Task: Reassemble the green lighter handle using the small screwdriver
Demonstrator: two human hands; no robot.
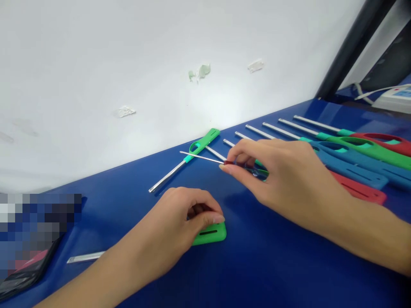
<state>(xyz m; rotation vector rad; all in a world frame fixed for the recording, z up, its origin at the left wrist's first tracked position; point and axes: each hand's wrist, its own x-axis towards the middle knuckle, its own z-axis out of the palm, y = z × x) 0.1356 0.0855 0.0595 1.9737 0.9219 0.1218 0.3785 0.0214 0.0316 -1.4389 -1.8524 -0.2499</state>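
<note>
The left hand curls down on the green lighter, which lies sideways. The right hand pinches a thin metal tool just behind it, pointing left.

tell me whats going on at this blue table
A person works bare-handed at a blue table. The left hand grips a green lighter lying flat, its metal nozzle poking out past the wrist. The right hand pinches a thin metal rod, red at the pinched end, just above the table. A second green lighter lies near the wall, and a row of lighters in red, blue and green lies to the right.
</note>
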